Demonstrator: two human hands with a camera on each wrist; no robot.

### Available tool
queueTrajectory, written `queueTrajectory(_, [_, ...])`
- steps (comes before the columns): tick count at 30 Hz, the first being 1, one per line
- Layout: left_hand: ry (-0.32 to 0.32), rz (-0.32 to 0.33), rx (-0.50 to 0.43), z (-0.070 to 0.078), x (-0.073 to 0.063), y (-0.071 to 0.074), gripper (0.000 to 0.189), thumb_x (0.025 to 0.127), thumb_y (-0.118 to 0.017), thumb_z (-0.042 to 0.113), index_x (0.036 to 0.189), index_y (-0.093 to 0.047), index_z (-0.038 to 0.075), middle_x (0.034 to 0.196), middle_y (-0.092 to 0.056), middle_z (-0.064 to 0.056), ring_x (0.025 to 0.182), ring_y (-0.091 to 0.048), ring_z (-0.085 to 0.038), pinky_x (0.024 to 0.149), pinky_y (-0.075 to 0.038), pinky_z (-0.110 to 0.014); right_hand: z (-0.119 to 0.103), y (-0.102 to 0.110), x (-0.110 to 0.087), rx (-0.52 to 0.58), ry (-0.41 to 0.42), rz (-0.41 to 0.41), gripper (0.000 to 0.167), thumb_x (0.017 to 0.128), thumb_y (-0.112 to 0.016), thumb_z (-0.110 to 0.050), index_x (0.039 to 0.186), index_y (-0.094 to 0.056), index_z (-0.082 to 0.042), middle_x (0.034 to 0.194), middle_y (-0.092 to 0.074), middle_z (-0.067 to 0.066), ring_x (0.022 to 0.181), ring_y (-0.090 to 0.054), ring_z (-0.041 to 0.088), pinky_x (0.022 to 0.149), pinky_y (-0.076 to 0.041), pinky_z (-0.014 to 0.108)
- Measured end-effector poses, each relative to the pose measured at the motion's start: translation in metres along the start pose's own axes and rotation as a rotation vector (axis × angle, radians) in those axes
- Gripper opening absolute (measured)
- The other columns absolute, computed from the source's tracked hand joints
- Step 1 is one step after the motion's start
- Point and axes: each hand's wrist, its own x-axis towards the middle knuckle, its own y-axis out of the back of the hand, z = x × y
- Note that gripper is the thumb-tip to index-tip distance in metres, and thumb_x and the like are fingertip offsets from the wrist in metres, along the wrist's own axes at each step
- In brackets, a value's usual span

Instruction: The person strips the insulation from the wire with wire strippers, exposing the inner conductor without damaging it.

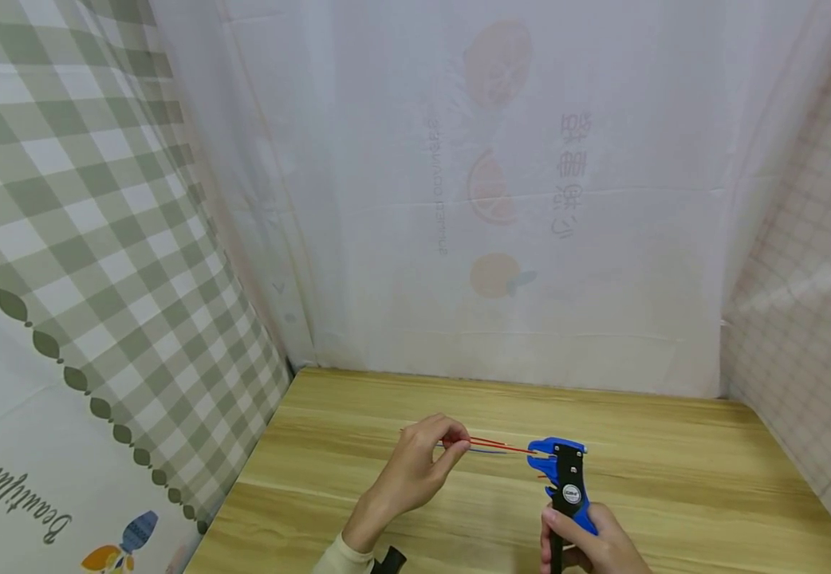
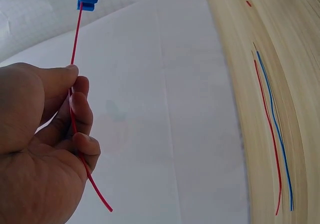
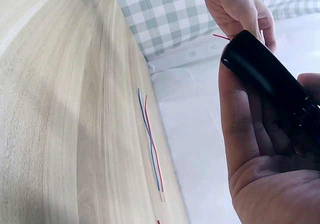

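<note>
Between thumb and fingers, my left hand (image 1: 419,466) pinches a thin red wire (image 2: 76,41), whose tail runs down across the palm. The wire's other end reaches the blue mouth of a wire stripper (image 1: 569,478). My right hand (image 1: 598,542) grips the stripper by its black and blue handles, holding it upright with the head at the top. In the right wrist view a black handle (image 3: 267,66) lies across the curled fingers. Behind the left hand, a second red wire (image 2: 270,124) and a blue wire (image 2: 278,129) lie on the table, both with bare metal ends.
A short red bit (image 2: 248,3) lies on the wood-grain table (image 1: 329,406), beyond the wires' bare ends. A white printed curtain (image 1: 387,279) hangs at the table's back edge. Checked cloth (image 1: 135,239) hangs on the left, and a pale grid-patterned sheet (image 1: 803,319) on the right.
</note>
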Motion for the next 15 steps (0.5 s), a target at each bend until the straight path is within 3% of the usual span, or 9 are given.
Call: queueTrajectory(15, [-0.005,-0.007,-0.014,0.0044,0.0016,-0.0006,0.004,0.107,-0.076,0.006,0.105,-0.075,0.01,0.093,-0.074,-0.003,0.085,-0.062,-0.004,0.078,-0.056,-0.015,0.0001,-0.007,0.0045,0.001,0.021,-0.002,0.033,0.123,-0.046,-0.024,0.11,-0.073,-0.011,0.098,-0.08,0.003,0.09,-0.081,0.02,0.089,-0.07,0.039])
